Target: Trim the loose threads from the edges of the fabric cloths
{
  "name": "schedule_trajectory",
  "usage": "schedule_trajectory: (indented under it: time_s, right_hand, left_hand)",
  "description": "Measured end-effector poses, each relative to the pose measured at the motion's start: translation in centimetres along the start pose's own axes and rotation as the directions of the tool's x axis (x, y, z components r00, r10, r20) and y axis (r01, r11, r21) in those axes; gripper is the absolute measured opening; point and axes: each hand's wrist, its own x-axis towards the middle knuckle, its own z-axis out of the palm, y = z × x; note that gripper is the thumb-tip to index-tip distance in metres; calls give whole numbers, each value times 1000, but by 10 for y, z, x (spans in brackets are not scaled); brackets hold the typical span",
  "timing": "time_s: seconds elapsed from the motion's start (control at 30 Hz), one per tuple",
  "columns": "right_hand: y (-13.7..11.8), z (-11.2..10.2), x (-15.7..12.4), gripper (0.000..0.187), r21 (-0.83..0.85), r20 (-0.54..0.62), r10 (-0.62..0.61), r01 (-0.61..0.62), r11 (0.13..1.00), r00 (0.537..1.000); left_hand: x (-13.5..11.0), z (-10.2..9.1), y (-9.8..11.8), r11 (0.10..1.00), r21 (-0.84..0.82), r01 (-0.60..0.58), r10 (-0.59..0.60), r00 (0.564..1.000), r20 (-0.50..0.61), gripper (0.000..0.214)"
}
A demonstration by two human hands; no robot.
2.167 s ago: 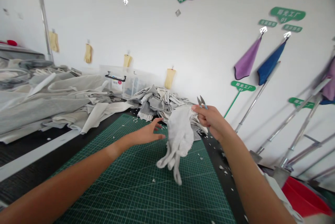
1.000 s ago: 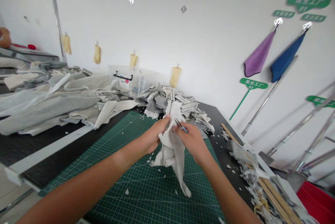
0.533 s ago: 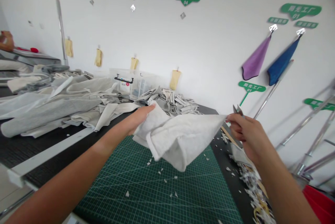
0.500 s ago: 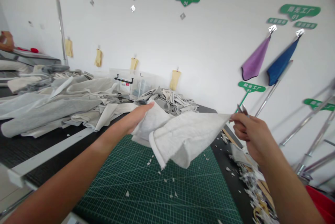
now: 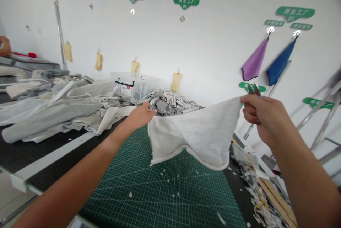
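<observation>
A grey-white fleece cloth (image 5: 191,132) hangs stretched in the air above the green cutting mat (image 5: 160,192), its lower edge sagging in a curve. My left hand (image 5: 140,116) pinches its left corner. My right hand (image 5: 261,116) grips the right corner and also holds a pair of small steel thread snips (image 5: 254,91), whose blades stick up above my fingers. Small white fabric scraps (image 5: 176,194) lie scattered on the mat below the cloth.
Behind the mat lies a heap of grey fabric pieces (image 5: 170,103), with long grey-white fabric lengths (image 5: 53,110) to the left. A transparent plastic box (image 5: 133,87) stands at the wall. Shredded scraps and wooden strips (image 5: 266,196) lie at lower right.
My hands have moved apart and higher, from bunching the cloth together to stretching it out wide. The cloth now hangs spread between them, with the snips still in my right hand.
</observation>
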Motion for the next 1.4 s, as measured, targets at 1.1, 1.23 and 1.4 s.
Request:
schedule_trajectory:
  time_s: [1.1, 1.23, 1.4]
  right_hand:
    - [7, 74, 25, 16, -435, 244, -235, 323, 840, 941]
    - [10, 54, 32, 17, -492, 178, -235, 293, 820, 956]
    - [5, 32, 21, 16, -692, 175, -368, 380, 614, 913]
  left_hand:
    - [-49, 84, 103, 912, -335, -237, 325, 916, 236, 39]
    - [-30, 65, 84, 937, -109, -330, 347, 909, 230, 35]
    - [-11, 26, 65, 918, 150, -367, 347, 927, 141, 23]
